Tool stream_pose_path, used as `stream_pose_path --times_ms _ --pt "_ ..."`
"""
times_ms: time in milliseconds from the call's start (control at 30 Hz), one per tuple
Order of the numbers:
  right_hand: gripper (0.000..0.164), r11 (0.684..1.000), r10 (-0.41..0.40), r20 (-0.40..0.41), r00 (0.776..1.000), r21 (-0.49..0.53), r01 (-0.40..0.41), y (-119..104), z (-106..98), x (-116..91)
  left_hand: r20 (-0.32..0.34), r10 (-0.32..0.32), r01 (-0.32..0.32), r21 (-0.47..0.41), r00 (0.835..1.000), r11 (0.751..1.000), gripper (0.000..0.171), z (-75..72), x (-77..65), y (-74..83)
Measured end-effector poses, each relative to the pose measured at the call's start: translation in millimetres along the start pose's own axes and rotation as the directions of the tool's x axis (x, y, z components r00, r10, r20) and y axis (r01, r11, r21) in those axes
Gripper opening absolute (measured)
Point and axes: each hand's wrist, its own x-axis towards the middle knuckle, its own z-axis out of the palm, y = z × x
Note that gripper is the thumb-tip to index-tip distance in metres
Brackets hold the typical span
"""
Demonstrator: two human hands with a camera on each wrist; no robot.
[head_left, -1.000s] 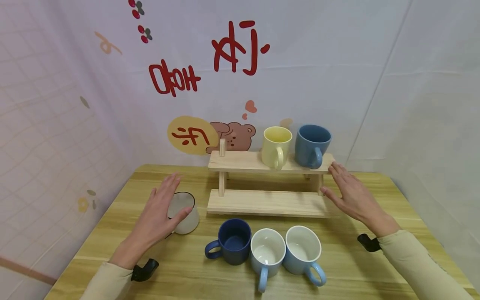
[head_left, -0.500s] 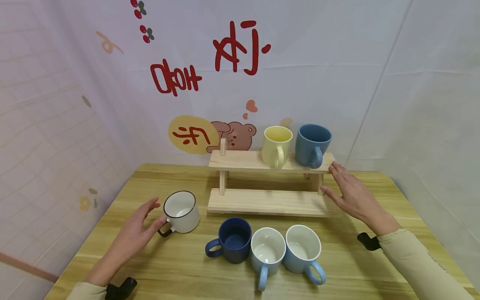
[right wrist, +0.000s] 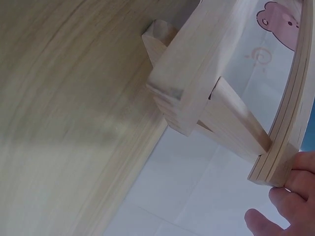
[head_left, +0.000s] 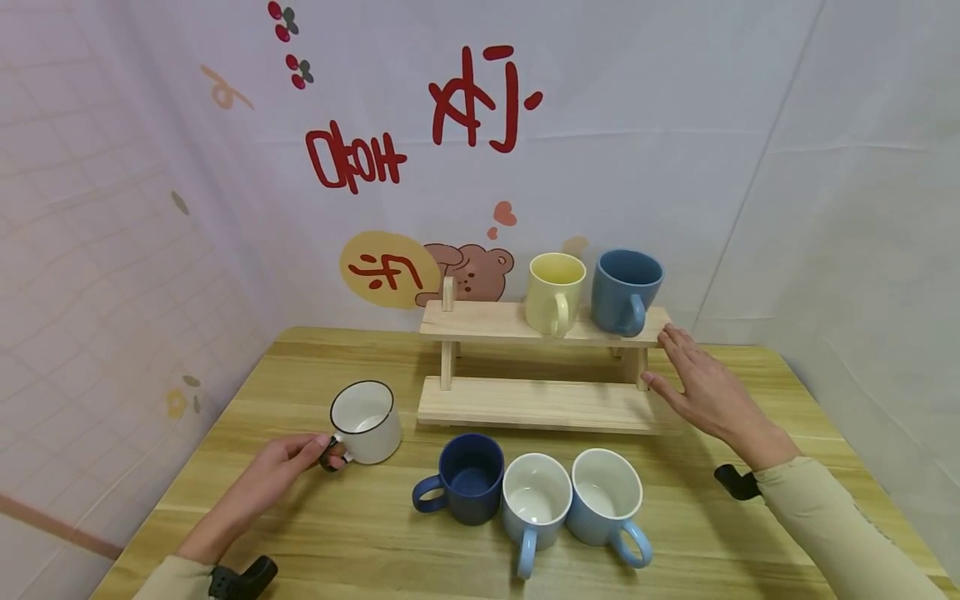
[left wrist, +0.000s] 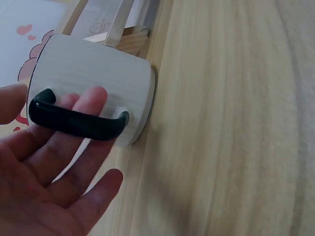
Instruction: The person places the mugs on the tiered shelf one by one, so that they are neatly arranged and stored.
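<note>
A white enamel mug (head_left: 372, 432) with a dark rim stands upright on the table, left of the wooden shelf (head_left: 540, 406). My left hand (head_left: 273, 475) holds its black handle (left wrist: 78, 120); in the left wrist view some fingers pass through the loop, and the thumb is near the top of it. At the shelf's right end, my right hand (head_left: 708, 396) rests its fingertips against the upper board (right wrist: 285, 142), with the fingers extended. A yellow mug (head_left: 553, 292) and a blue mug (head_left: 624, 292) stand on that upper board, handles facing me.
In front of the shelf, a navy mug (head_left: 471, 483) and two light blue mugs with white insides, one in the middle (head_left: 536, 504) and one on the right (head_left: 606, 497), stand close together on the wooden table (head_left: 360, 550). A printed cloth (head_left: 622, 100) hangs behind.
My left hand has moved from above the white mug down and back to its handle, and its fingers have gone into the loop. My right hand has stayed at the shelf end.
</note>
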Motion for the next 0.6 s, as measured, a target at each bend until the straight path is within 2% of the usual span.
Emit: stream_pose_path --times_ms 133,333,467,600 --pt "0.079 1.000 0.000 -0.007 1.000 0.002 0.000 0 0 0 0.048 0.015 -0.010 -0.104 0.999 0.995 0.044 1.0 4.8 -1.9" --pt "0.078 1.000 0.009 -0.014 1.000 0.011 -0.009 0 -1 0 0.116 0.061 -0.037 -0.199 0.991 0.979 0.047 2.7 7.1 -5.8" --pt "0.078 1.000 0.002 -0.011 1.000 0.017 -0.002 2 0 0 0.089 0.086 -0.062 -0.246 0.992 0.967 0.045 8.8 5.3 -5.7" --pt "0.078 1.000 -0.005 -0.021 1.000 0.020 0.005 2 4 1 0.031 0.038 -0.027 -0.299 0.999 0.954 0.042 16.0 -0.1 -1.9"
